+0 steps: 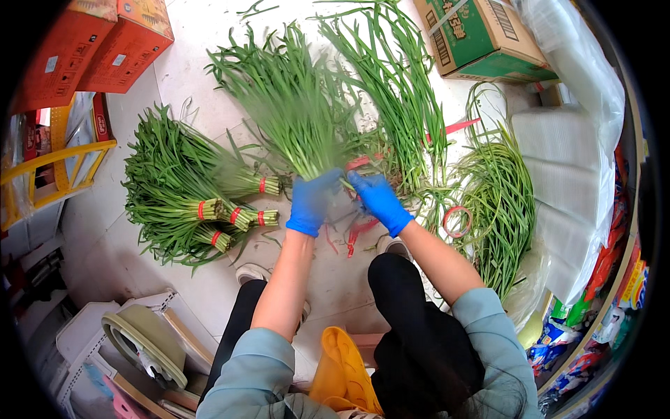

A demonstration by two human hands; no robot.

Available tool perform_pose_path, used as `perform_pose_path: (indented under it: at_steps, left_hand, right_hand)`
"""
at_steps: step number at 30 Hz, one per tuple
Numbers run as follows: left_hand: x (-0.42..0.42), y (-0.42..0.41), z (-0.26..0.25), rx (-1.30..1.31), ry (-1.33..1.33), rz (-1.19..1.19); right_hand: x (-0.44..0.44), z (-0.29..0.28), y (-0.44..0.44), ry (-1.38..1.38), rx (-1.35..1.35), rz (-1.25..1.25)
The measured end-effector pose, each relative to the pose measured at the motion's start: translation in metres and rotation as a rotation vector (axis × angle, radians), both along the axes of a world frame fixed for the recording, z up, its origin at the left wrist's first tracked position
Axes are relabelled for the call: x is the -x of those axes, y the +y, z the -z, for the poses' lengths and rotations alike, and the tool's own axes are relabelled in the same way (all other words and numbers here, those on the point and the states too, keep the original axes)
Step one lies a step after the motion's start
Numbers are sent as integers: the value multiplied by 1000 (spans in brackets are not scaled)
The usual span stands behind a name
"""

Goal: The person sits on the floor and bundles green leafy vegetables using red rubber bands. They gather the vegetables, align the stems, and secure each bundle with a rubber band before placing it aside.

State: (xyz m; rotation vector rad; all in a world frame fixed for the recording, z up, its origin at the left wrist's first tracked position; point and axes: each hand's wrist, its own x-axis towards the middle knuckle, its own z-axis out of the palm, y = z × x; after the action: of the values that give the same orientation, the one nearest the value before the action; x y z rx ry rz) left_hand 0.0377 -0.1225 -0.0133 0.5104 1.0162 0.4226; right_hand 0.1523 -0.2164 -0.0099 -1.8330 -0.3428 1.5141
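My left hand [313, 201], in a blue glove, grips the pale stem ends of a loose bunch of garlic chives [293, 110]. Its leaves fan out away from me over the floor. Close beside it, my right hand [379, 198], also gloved in blue, has thumb and fingers pinched at a thin green stalk [346, 183]; blur hides part of it. Several chive bundles bound with red tape [201, 209] lie piled on the left. Beyond my right hand more unbound chives [392, 99] are spread out.
A tape roll [457, 221] rests against a heap of thin chives [502, 209] at right. Red scraps [361, 230] litter the floor. Orange cartons [125, 50] stand far left, a green and brown carton [481, 39] far right. White foam trays [560, 183] line the right side.
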Motion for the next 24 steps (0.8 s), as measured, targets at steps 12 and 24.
perform_pose_path:
  at_steps: [12, 24]
  left_hand:
    - [-3, -1, 10, 44, 57, -82]
    - [-7, -7, 10, 152, -96, -71]
  right_hand:
    - [12, -7, -7, -699, -402, -148]
    - [-9, 42, -31, -276, -232, 483]
